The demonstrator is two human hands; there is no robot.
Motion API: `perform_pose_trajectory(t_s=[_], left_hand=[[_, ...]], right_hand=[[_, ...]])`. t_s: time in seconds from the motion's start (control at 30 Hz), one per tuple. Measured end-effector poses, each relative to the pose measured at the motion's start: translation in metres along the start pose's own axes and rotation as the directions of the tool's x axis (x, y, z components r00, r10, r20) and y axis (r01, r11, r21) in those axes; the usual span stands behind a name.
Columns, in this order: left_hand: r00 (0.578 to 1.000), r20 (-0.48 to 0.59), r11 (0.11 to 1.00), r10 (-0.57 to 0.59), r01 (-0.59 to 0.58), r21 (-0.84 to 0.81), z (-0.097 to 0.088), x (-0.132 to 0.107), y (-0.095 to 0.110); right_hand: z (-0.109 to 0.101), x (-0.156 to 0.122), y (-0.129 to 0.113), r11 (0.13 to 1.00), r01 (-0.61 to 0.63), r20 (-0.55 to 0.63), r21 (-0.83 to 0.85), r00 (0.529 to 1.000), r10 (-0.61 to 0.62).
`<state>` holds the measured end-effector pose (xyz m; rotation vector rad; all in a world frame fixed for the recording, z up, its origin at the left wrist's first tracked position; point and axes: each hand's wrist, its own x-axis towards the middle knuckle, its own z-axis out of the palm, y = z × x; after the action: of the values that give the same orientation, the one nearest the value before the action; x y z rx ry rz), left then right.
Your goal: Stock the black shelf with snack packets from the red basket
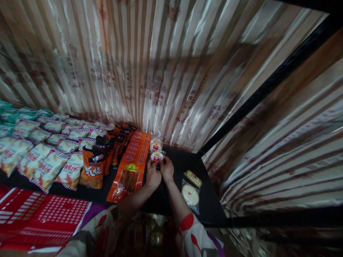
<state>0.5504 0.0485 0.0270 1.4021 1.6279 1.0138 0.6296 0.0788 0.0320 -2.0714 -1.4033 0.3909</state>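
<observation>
My left hand [153, 175] and my right hand [166, 169] are together on the black shelf, closed about the near edge of a small clear-wrapped round white cake [157, 156] with a red label. Behind it lies another wrapped white cake [155, 145], in line with the first. Just left of my left hand a column of orange snack packets [134, 153] lies flat, the front one showing brown sticks through its window. My fingers hide the front edge of the cake I hold.
Orange-and-black snack bags [92, 167] and rows of white snack bags [52, 167] stand to the left. A red plastic basket [45, 217] is in front of them. On the right lie a large wrapped white disc [190, 195] and a small yellowish packet [193, 178]. A black post [257, 85] slants before the curtain [160, 71].
</observation>
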Motion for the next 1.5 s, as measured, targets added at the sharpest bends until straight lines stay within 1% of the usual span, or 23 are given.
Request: perform_pose_trajectory(t_s=[0.13,0.27,0.4,0.63,0.8,0.97,1.17,1.33,1.5], left_hand=[[1.000,0.009,1.000,-0.023,0.023,-0.006,0.000,0.010,0.003],[0.999,0.036,0.999,-0.039,0.038,0.023,-0.002,0.019,0.007],[0.998,0.031,0.999,-0.046,0.045,0.023,-0.001,0.026,0.009],[0.998,0.049,0.998,-0.030,0.027,0.057,-0.003,0.032,0.014],[0.997,0.058,0.998,-0.046,0.043,0.055,-0.006,0.034,0.018],[0.999,0.031,0.999,-0.024,0.022,0.045,-0.004,0.036,0.016],[0.998,0.039,0.996,-0.039,0.036,0.085,-0.002,0.038,0.013],[0.998,0.053,0.994,-0.018,0.012,0.111,0.000,0.041,0.010],[0.999,0.039,0.994,0.004,-0.009,0.112,0.001,0.041,0.006]], right_hand=[[0.004,0.008,-0.004,1.000,-0.010,-0.019,0.008,1.000,0.011],[0.009,0.017,-0.006,1.000,-0.024,-0.036,0.007,0.999,0.024],[0.015,0.024,-0.007,1.000,-0.022,-0.037,0.015,0.999,0.022],[0.020,0.033,-0.007,0.999,-0.008,-0.019,0.034,1.000,0.008],[0.023,0.037,-0.005,0.998,-0.001,-0.017,0.055,1.000,0.002],[0.025,0.037,-0.004,0.998,-0.006,-0.025,0.069,1.000,0.007],[0.025,0.037,-0.003,0.992,-0.002,-0.035,0.126,0.999,0.007],[0.024,0.038,-0.004,0.992,0.003,-0.049,0.124,0.999,0.003],[0.025,0.037,-0.004,0.990,-0.009,-0.047,0.141,0.999,0.016]])
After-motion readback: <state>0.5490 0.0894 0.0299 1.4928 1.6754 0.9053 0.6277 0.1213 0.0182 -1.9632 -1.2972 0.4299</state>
